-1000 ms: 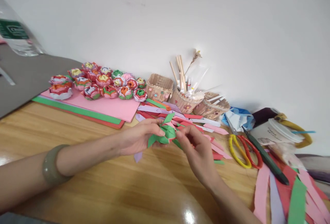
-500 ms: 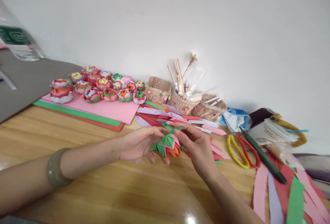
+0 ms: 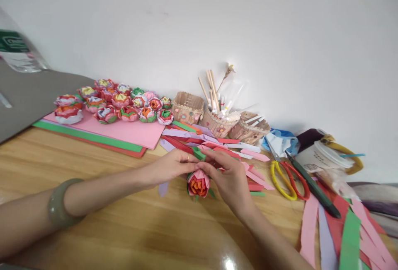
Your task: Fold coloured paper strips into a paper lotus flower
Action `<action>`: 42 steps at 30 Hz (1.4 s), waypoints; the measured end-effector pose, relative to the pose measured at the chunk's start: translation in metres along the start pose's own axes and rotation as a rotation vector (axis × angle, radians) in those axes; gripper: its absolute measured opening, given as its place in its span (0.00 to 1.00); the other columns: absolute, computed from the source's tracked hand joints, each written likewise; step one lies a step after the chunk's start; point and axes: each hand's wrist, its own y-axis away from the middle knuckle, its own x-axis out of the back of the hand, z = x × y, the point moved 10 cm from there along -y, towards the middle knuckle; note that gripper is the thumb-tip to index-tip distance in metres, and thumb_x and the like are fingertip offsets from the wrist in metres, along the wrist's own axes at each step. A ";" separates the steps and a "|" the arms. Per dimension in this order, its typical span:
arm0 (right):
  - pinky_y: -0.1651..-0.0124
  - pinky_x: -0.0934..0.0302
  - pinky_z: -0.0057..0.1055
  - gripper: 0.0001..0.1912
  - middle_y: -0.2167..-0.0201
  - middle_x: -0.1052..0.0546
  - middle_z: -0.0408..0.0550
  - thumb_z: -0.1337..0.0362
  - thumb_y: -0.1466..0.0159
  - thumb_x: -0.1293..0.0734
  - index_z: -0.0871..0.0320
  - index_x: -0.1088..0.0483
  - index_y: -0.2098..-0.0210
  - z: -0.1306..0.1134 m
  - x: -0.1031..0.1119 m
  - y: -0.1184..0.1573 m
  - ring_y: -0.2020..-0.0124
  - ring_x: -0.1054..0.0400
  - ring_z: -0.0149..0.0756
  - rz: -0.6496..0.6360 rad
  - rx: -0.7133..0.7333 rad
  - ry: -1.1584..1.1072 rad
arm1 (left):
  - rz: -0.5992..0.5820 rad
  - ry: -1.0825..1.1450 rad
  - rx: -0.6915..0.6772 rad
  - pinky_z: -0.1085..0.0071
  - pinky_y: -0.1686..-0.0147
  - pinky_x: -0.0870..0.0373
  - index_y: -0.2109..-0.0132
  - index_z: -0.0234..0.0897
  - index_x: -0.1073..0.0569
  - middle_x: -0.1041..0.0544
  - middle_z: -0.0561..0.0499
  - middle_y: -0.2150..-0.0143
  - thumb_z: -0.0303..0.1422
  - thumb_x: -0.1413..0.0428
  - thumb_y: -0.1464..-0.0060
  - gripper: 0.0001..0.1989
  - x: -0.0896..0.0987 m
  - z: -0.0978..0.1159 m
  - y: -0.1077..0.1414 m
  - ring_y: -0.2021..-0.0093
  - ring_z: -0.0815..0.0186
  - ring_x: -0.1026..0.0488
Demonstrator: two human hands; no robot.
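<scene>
Between my two hands is a folded paper flower (image 3: 199, 184) with an orange centre, pink petals around it and green paper points outside. Its orange centre faces me. My left hand (image 3: 172, 165) is closed on the flower's upper left edge, thumb and fingers pinched together. My right hand (image 3: 228, 174) pinches the top and right edge, its thumb meeting the left fingertips. A green paper piece (image 3: 199, 153) sticks up behind the fingertips. The back of the flower is hidden. Loose folded paper strips (image 3: 217, 141) lie on the table behind my hands.
Several finished paper flowers (image 3: 127, 113) stand on stacked coloured sheets (image 3: 152, 133) at the left. Small wooden baskets (image 3: 188, 110) line the wall, one holding sticks. Scissors (image 3: 282, 181), a green pen-like tool (image 3: 320, 193), a white tub (image 3: 325, 158) and cut paper strips (image 3: 350, 237) are at the right.
The flower has been turned so its orange centre faces me rather than its green outside. My left fingers, spread before, have closed at its top edge. The view has shifted slightly.
</scene>
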 end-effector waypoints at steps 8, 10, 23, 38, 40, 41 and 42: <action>0.61 0.34 0.35 0.10 0.67 0.20 0.49 0.64 0.42 0.32 0.55 0.24 0.60 0.000 0.001 0.004 0.67 0.27 0.41 0.040 0.021 0.178 | 0.159 -0.046 -0.019 0.70 0.62 0.35 0.72 0.35 0.23 0.21 0.52 0.71 0.30 0.39 0.58 0.03 0.018 0.001 -0.005 0.66 0.64 0.27; 0.62 0.35 0.35 0.11 0.68 0.20 0.48 0.64 0.43 0.31 0.55 0.24 0.60 0.005 0.001 0.003 0.68 0.28 0.39 0.037 -0.032 0.137 | 0.185 -0.046 -0.026 0.71 0.63 0.36 0.74 0.34 0.25 0.23 0.54 0.74 0.28 0.38 0.60 0.03 0.021 0.001 -0.004 0.69 0.66 0.28; 0.71 0.44 0.25 0.16 0.77 0.30 0.39 0.56 0.51 0.26 0.59 0.33 0.77 0.031 -0.032 -0.001 0.76 0.38 0.27 -0.327 -0.377 -0.531 | 0.101 0.154 -0.032 0.74 0.70 0.38 0.74 0.33 0.28 0.27 0.56 0.76 0.33 0.35 0.63 0.10 0.020 0.001 -0.002 0.74 0.71 0.33; 0.72 0.45 0.24 0.12 0.79 0.30 0.38 0.61 0.52 0.25 0.59 0.31 0.76 0.021 -0.040 0.007 0.78 0.39 0.25 -0.394 -0.386 -0.704 | -0.051 0.282 0.066 0.77 0.75 0.38 0.72 0.33 0.28 0.28 0.57 0.76 0.30 0.33 0.64 0.12 0.002 -0.003 0.005 0.76 0.75 0.33; 0.72 0.45 0.24 0.12 0.79 0.30 0.38 0.60 0.51 0.26 0.59 0.32 0.76 0.020 -0.038 0.006 0.77 0.39 0.25 -0.373 -0.371 -0.667 | -0.036 0.239 0.046 0.77 0.75 0.38 0.72 0.33 0.29 0.28 0.56 0.76 0.30 0.34 0.63 0.11 0.004 -0.003 0.004 0.76 0.74 0.33; 0.72 0.45 0.24 0.12 0.79 0.31 0.38 0.60 0.51 0.26 0.59 0.32 0.76 0.019 -0.037 0.005 0.77 0.40 0.25 -0.364 -0.362 -0.643 | -0.026 0.224 0.038 0.76 0.75 0.37 0.72 0.33 0.29 0.28 0.56 0.76 0.30 0.35 0.62 0.11 0.006 -0.003 0.003 0.76 0.74 0.33; 0.72 0.46 0.24 0.13 0.79 0.31 0.38 0.60 0.51 0.26 0.59 0.33 0.76 0.019 -0.036 0.005 0.77 0.40 0.25 -0.358 -0.353 -0.618 | -0.016 0.212 0.027 0.76 0.75 0.37 0.72 0.33 0.29 0.28 0.56 0.76 0.30 0.35 0.62 0.11 0.007 -0.003 0.003 0.76 0.73 0.32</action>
